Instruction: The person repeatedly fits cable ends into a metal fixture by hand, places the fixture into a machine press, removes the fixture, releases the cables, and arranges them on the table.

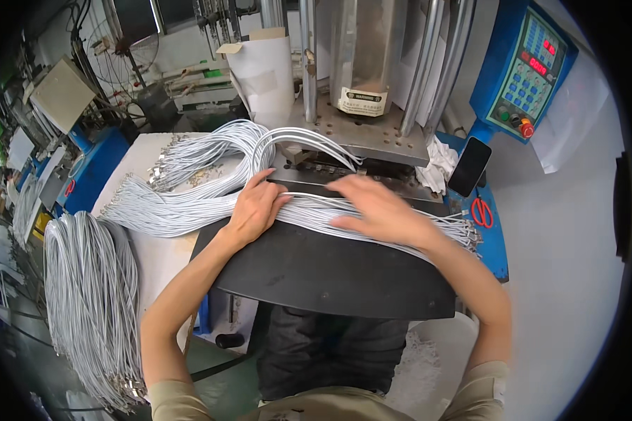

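Observation:
A long bundle of white cables (309, 212) lies across the black work surface (330, 281) in front of the press. My left hand (256, 207) curls over the cables near the middle, where several strands arch up and back toward the press. To its right, my right hand (379, 210) hovers over or touches the bundle, slightly blurred, with thumb and fingers apart. Small metal-tipped ends (470, 235) fan out beyond my right wrist. Several looped strands (316, 137) run into the press's metal mold (372, 175), where their ends are hidden.
More white cables (154, 210) spread over the pale board at left, and a thick hank (91, 302) hangs off its edge. At right are a phone (470, 167), red-handled scissors (482, 211), a crumpled white cloth (439, 165) and a blue control box (527, 70). Metal columns (307, 63) rise behind.

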Demonstrator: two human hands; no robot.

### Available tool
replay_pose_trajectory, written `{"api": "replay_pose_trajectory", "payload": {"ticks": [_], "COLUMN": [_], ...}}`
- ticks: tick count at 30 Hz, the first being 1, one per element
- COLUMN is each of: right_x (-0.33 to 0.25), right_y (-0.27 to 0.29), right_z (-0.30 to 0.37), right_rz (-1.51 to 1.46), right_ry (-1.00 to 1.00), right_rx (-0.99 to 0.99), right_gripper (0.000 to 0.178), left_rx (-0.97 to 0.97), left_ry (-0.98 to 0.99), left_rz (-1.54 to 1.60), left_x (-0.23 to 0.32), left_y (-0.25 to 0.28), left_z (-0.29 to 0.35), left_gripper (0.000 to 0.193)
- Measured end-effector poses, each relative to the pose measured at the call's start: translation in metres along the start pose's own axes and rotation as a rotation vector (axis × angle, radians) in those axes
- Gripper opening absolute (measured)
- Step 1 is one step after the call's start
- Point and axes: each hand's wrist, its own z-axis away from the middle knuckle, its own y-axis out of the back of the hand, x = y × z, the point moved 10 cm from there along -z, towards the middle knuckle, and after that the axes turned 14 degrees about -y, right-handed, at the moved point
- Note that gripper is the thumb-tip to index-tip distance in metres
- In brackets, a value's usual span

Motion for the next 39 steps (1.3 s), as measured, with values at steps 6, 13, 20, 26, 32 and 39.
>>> {"api": "replay_pose_trajectory", "payload": {"ticks": [6, 13, 20, 26, 32, 39], "right_x": [0.022, 0.02, -0.001, 0.01, 0.041, 0.044], "right_y": [-0.082, -0.072, -0.06, -0.009, 0.015, 0.078], "right_z": [-0.051, -0.053, -0.03, 0.015, 0.049, 0.078], "right_rz": [-0.07, -0.069, 0.262, 0.432, 0.53, 0.515], "right_ry": [-0.257, -0.267, -0.212, -0.267, -0.334, -0.395], "right_rx": [-0.191, -0.086, 0.156, 0.131, 0.129, 0.224], "right_gripper": [0.03, 0.018, 0.022, 0.018, 0.022, 0.021], "left_rx": [0.033, -0.032, 0.04, -0.028, 0.005, 0.017], "left_ry": [0.038, -0.006, 0.015, -0.053, -0.011, 0.019], "left_rz": [0.113, 0.125, 0.146, 0.141, 0.138, 0.114], "left_x": [-0.001, 0.003, 0.008, 0.017, 0.017, 0.015], "left_y": [0.01, 0.012, 0.01, 0.016, 0.017, 0.024], "left_z": [0.002, 0.0, 0.003, -0.003, -0.004, -0.007], "left_gripper": [0.011, 0.017, 0.028, 0.031, 0.033, 0.029]}}
